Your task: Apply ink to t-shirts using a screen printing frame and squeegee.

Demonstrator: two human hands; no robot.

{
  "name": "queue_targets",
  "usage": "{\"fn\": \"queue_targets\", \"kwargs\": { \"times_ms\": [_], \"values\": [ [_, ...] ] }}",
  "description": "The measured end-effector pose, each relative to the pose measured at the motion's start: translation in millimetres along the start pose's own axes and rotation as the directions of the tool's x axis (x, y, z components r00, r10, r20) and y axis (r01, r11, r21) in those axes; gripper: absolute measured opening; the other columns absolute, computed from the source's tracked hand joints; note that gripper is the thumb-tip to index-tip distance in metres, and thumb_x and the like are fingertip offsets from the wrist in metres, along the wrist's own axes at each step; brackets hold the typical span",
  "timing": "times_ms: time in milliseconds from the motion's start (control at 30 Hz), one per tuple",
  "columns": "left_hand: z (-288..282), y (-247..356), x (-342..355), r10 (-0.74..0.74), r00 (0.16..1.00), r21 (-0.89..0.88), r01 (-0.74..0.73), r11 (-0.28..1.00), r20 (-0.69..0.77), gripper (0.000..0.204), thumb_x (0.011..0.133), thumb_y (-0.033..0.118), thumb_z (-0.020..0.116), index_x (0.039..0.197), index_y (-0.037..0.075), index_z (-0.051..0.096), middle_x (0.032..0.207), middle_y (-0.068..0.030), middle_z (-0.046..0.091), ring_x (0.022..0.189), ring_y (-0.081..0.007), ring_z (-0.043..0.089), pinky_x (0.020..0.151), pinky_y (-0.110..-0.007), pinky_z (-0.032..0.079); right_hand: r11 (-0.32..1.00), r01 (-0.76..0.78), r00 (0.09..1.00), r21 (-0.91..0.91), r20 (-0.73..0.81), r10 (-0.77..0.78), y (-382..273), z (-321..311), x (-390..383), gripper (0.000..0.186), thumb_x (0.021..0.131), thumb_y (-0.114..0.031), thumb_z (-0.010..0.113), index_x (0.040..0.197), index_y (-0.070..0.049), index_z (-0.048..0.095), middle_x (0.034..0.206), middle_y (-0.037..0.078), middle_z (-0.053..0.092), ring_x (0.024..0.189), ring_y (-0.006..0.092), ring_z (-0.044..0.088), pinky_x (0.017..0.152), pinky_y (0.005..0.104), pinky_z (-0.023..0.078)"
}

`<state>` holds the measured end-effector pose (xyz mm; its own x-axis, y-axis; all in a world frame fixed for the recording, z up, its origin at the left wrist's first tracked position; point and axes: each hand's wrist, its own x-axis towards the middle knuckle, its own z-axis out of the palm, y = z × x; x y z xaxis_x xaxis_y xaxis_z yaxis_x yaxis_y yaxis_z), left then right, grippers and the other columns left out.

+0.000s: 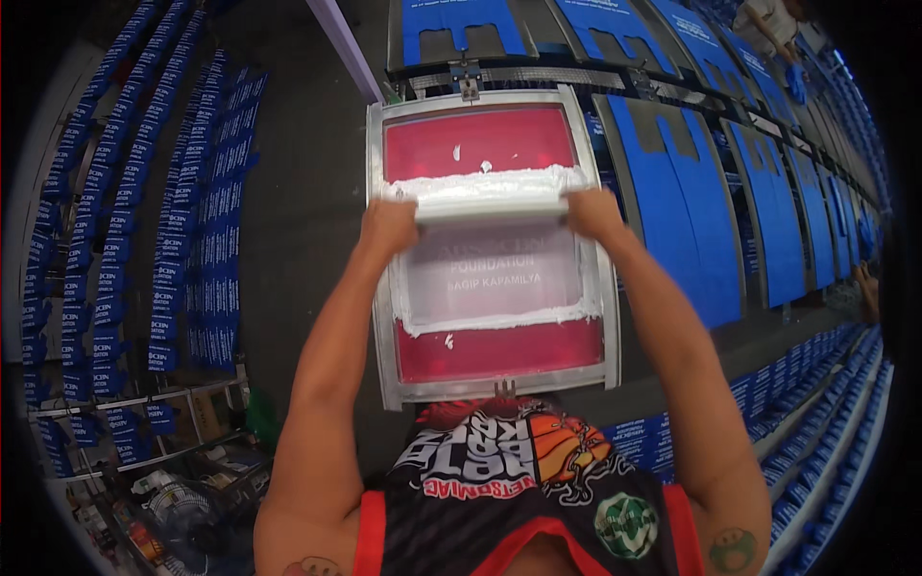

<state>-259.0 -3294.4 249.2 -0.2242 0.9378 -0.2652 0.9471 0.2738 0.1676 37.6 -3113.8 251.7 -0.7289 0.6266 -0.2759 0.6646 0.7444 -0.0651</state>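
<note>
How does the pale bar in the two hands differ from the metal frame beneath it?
The bar is one straight, narrow piece; the frame is a larger, four-sided surround. The bar is gripped near its ends by the left hand and right hand, while the frame lies below it. The bar runs crosswise; the frame's longer sides run lengthwise. Both look light-toned.

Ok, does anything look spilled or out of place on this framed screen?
Yes: small white smears sit on the red areas of the framed screen, apart from the thick white bands edging its pale window. They look like stray splotches.
</note>
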Motion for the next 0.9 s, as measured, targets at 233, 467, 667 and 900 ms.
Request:
{"fn": "queue_targets", "kwargs": {
  "times_ms": [233,467,667,900],
  "values": [
    [63,28,-110,0.060,0.988,0.011,-0.059,0.998,-0.140,0.022,0.069,0.009,0.060,0.089,0.009,0.066,0.080,-0.0150,0.067,0.080,-0.0284,0.066,0.103,-0.050,0.033,0.992,-0.063,0.997,0.107,-0.040,0.068,-25,51,-104,0.030,0.069,-0.008,0.063,0.097,-0.015,0.070,0.080,0.011,0.068,0.076,0.0298,0.067,0.067,0.0422,0.053],
    [-8,13,-24,-0.012,0.998,-0.048,0.016,0.999,0.066,0.019,0.071,0.014,0.065,0.089,0.008,0.068,0.088,-0.0152,0.069,0.092,-0.0295,0.066,0.096,-0.051,0.040,0.994,-0.093,0.992,0.062,0.087,0.087,-4,5,-19,0.032,0.069,-0.023,0.070,0.100,-0.019,0.070,0.084,0.011,0.070,0.083,0.0279,0.068,0.074,0.0429,0.053],
    [48,31,-113,0.076,0.992,-0.114,-0.088,0.990,-0.103,0.017,0.065,0.009,0.063,0.082,0.008,0.066,0.078,-0.0148,0.066,0.081,-0.0289,0.065,0.102,-0.045,0.037,0.985,-0.070,0.997,0.157,0.028,0.067,-19,41,-94,0.027,0.067,-0.012,0.066,0.093,-0.017,0.071,0.083,0.009,0.070,0.079,0.0283,0.068,0.069,0.0407,0.054],
    [-32,8,72,-0.063,0.983,0.091,0.048,0.995,0.171,0.031,0.068,0.024,0.075,0.096,0.010,0.069,0.089,-0.0171,0.068,0.089,-0.0349,0.065,0.098,-0.053,0.038,0.996,-0.086,0.978,0.036,0.195,0.077,20,-42,69,0.047,0.056,-0.023,0.082,0.099,-0.011,0.068,0.088,0.012,0.069,0.088,0.0311,0.066,0.076,0.0425,0.054]
  ]
}}
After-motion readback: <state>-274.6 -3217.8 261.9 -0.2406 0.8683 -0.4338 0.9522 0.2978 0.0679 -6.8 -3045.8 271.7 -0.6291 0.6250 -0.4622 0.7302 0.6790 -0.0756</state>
